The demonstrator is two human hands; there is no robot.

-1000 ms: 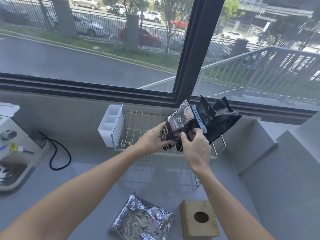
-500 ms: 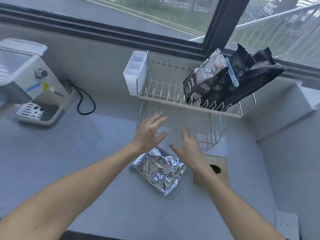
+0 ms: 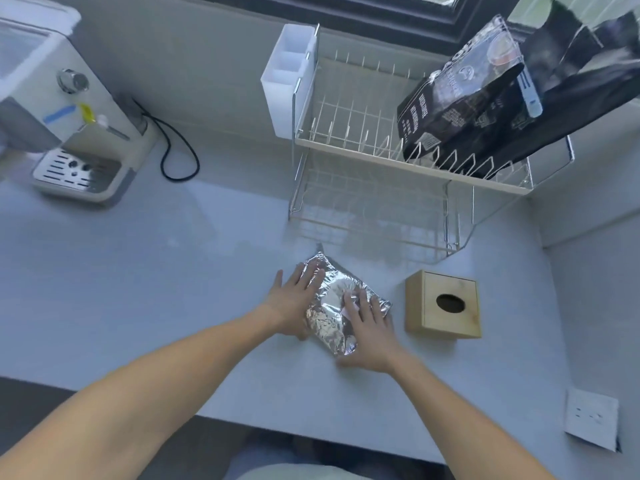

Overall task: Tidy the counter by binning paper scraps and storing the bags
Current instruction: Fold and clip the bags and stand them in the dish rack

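Grey counter (image 3: pixel 138 289), both hands (image 3: pixel 294 299) (image 3: pixel 369 336) flat, fingers spread, partly hiding the foil bag (image 3: pixel 334 306).

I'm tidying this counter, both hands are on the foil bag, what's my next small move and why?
Probably close both hands, left hand and right hand, around the foil bag and lift it: they lie flat on it, not gripping, and the dark bags already sit in the rack.
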